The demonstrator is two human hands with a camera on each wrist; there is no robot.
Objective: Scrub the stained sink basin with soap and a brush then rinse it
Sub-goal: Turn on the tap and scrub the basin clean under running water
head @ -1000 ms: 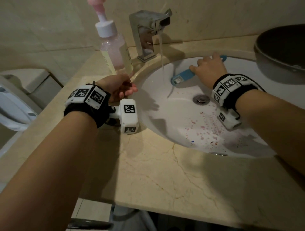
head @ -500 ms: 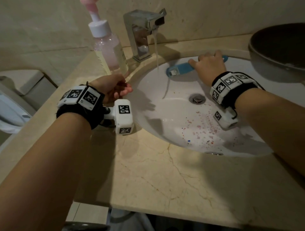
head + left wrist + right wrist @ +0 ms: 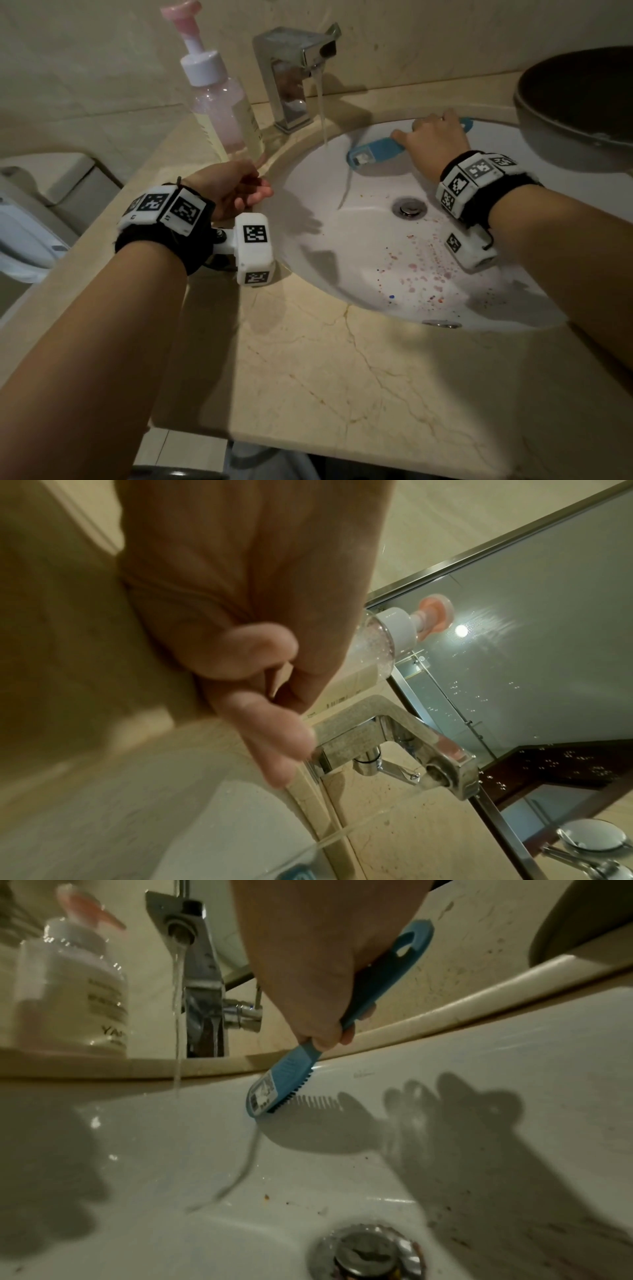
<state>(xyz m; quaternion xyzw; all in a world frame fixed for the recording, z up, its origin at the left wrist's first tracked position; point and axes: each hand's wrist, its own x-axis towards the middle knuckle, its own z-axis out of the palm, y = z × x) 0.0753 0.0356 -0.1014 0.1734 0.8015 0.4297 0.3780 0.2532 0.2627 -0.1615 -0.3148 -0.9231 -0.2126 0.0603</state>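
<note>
1. The right hand (image 3: 435, 144) grips the handle of a blue scrub brush (image 3: 375, 152), fingers and thumb wrapped round it; the right wrist view shows the same hold (image 3: 308, 969).
2. The brush's head, with a white label on its back, lies bristles-down against the far wall of the white sink basin (image 3: 342, 246), just right of the falling water. In the right wrist view the dark bristles (image 3: 291, 1093) touch the porcelain and throw a comb-like shadow.
3. A chrome faucet (image 3: 294, 72) is running; a thin stream of water (image 3: 322, 113) drops into the basin beside the brush head.
4. Red and pink speckled stains (image 3: 421, 270) cover the near right part of the basin, on the near side of the metal drain (image 3: 409, 207).
5. The left hand (image 3: 233, 190) rests at the basin's left rim on the beige marble countertop (image 3: 308, 377), fingers loosely curled and holding nothing; the left wrist view shows this too (image 3: 240, 642).
6. A clear pump bottle of soap (image 3: 222, 102) with a pink nozzle stands on the counter just left of the faucet, behind the left hand.
7. A dark round bowl (image 3: 579, 102) sits at the far right on the counter.
</note>
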